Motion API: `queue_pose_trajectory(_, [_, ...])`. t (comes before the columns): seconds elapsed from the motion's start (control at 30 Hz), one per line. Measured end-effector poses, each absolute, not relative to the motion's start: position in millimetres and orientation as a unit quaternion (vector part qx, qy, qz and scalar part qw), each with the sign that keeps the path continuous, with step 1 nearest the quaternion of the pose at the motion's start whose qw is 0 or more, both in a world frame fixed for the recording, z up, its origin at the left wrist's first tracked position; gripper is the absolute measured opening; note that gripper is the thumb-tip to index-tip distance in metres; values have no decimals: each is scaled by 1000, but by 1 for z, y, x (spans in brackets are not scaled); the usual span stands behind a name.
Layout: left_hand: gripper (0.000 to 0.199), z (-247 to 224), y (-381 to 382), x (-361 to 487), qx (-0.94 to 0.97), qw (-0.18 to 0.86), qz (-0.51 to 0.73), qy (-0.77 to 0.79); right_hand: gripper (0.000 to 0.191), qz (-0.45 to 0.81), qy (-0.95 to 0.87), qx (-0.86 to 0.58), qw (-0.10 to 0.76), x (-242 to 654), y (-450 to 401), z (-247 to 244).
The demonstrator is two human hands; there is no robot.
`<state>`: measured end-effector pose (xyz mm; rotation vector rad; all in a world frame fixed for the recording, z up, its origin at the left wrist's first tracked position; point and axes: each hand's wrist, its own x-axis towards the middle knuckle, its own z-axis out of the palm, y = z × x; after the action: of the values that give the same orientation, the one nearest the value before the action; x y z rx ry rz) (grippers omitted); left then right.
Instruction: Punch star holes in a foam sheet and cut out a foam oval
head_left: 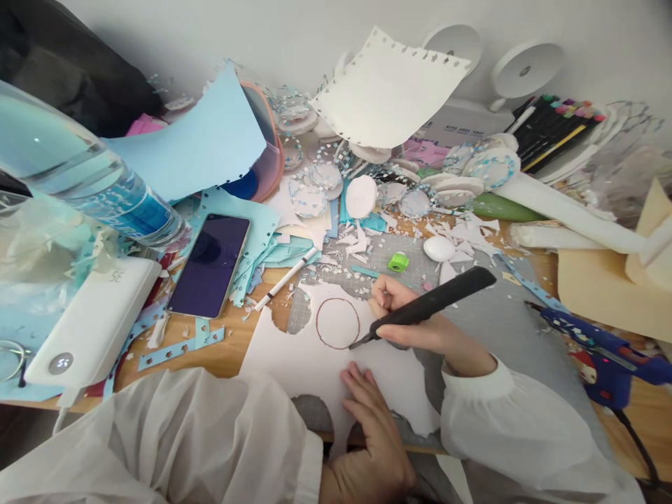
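My right hand is closed round a black craft knife, its thin tip touching the lower right edge of a brown outlined circle. That circle is marked on a white sheet with rounded holes and bites cut from its edges. My left hand lies on the lower part of the sheet, fingers stretched out and pressing it down. Under the sheet is a grey cutting mat. A small bright green craft punch and a white egg-shaped piece rest beyond my right hand.
At left are a water bottle, a white power bank and a phone. A white pen lies near the sheet. Paper scraps and decorated discs crowd the back. A blue glue gun is at right.
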<state>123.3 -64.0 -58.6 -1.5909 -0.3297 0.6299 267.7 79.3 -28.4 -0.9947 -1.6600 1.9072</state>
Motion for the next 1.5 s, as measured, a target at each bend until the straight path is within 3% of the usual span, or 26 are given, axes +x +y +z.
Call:
queue_pose_trajectory(0.23, [47,-75,-71,125,-552,730,403,-6,26,598,-612,-433,285,258,68,-28])
queue_pose_trajectory(0.43, [52,-82,-78,130,-477,753,454,15,24,530,-635,-488,278,252,64,-30])
queue_pose_trajectory(0.9, [47,-79,-68,118,-467,794,389,-9,26,545,-642,-462,277,254,75,-34])
queue_pose_trajectory(1.13, [47,-81,-67,117,-421,820,387,-12,29,642,-498,-458,359,259,75,-47])
queue_pose_trajectory(1.5, [51,-76,-64,114,-456,803,382,-10,21,532,-613,-480,333,254,71,-35])
